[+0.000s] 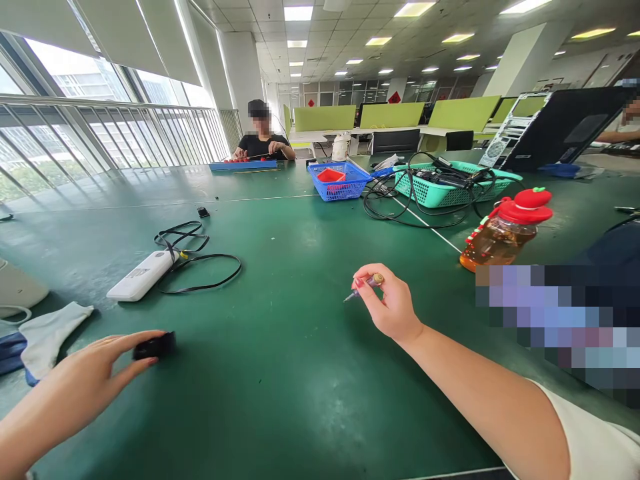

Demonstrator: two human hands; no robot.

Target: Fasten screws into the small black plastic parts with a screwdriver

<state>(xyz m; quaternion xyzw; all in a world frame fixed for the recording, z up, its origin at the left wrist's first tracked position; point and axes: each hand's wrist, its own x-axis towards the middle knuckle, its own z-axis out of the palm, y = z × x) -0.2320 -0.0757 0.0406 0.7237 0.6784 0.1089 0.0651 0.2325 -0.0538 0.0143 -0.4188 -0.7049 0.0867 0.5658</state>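
Observation:
At the lower left, my left hand [95, 373] is closed on a small black object [156, 346], with the fingers above it and the thumb at its lower side. Right of centre, my right hand [390, 303] pinches a short pen-like tool [369, 287]. Its thin metal tip points down and left over the green tabletop [280, 313], and its rounded brownish end faces up and right. The two hands are well apart. Beyond my left hand lies a white power bank [143, 276] with a looped black cable [215, 257].
A bottle with a red lid [500, 233] stands at the right. Farther back are a blue basket [340, 190] and a teal basket [434, 193] with tangled black cables. Cloth gloves [50, 337] lie at the left edge. Another person [260, 137] sits at the far side.

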